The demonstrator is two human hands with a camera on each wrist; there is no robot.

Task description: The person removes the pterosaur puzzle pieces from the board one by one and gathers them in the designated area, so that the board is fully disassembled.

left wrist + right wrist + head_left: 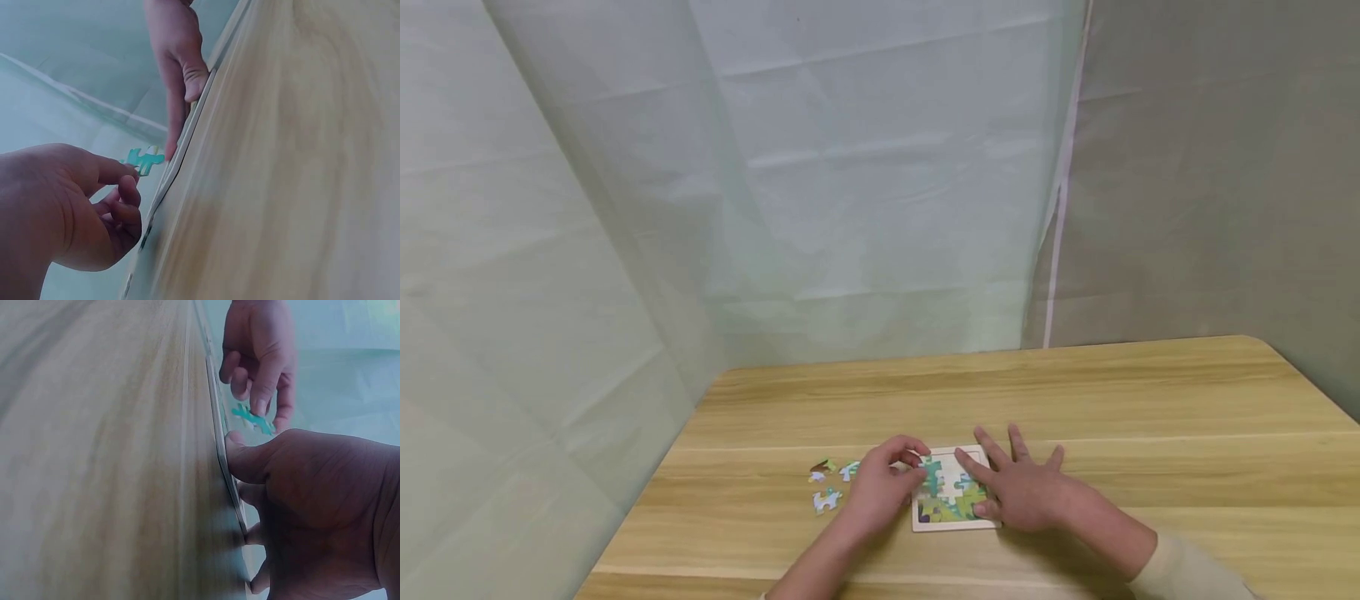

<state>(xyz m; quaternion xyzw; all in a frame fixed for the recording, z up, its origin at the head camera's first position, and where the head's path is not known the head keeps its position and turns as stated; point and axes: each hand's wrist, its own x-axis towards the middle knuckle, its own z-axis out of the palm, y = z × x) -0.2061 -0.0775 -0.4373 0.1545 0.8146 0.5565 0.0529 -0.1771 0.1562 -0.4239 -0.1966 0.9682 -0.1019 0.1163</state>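
My left hand (877,493) pinches a teal jigsaw piece (145,161) between thumb and fingertips, tilted above the left part of a square puzzle tray (951,527). In the right wrist view the teal piece (252,417) shows edge-on at the left fingertips. Fitted pieces (951,509) in green and yellow fill the tray's near side, while its pale base shows farther back. With fingers spread, my right hand (1030,493) lies over the tray's right edge. Its thumb (240,456) rests at the near right corner, and the other fingers reach over the rim and past it.
Several loose jigsaw pieces (827,500) lie on the wooden table (760,517) left of the tray, partly hidden by my left hand. Pale cloth sheets (880,208) hang behind the table and along its left side.
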